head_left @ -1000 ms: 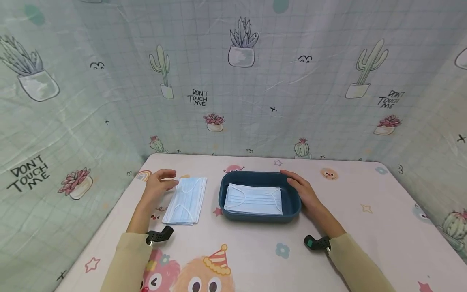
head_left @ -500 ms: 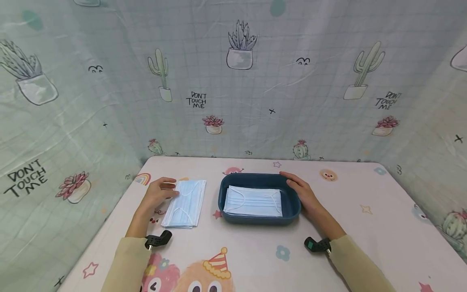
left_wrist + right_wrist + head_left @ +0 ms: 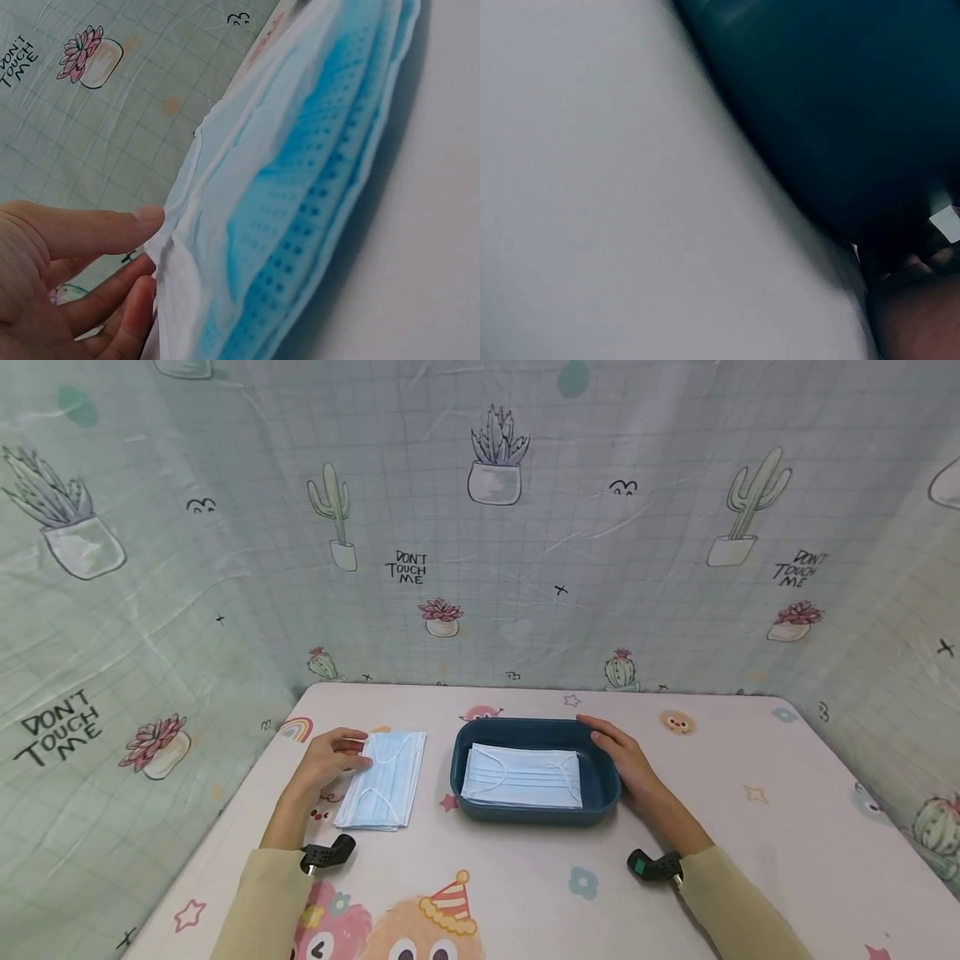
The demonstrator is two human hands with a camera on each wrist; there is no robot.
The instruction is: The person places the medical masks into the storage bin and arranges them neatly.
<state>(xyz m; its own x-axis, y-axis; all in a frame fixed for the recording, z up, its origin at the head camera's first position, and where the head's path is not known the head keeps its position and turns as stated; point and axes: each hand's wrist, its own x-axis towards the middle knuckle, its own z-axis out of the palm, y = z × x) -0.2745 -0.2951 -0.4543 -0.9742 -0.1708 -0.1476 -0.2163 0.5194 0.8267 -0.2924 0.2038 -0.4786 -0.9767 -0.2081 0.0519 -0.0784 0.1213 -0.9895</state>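
Observation:
A stack of light blue face masks [image 3: 380, 785] lies flat on the left of the table. My left hand [image 3: 324, 762] is at its left edge, the thumb over the top mask. In the left wrist view the thumb [image 3: 127, 229] and curled fingers [image 3: 124, 307] pinch the edge of the stack. To the right stands a dark blue plastic box [image 3: 517, 814] with more face masks [image 3: 522, 775] inside. My right hand [image 3: 628, 762] holds its right end by the rim. The right wrist view shows the box's outer wall [image 3: 817, 97], with most of that hand in shadow.
The table [image 3: 517, 877] has a pale cover printed with cartoon figures. Behind it and at both sides hangs a cactus-print curtain [image 3: 570, 543]. Each wrist carries a small black camera, one left [image 3: 327, 853] and one right [image 3: 654, 866].
My left hand has shifted slightly right, its fingertips drawing in to the stack's edge. The right hand stays at the box, which has not moved.

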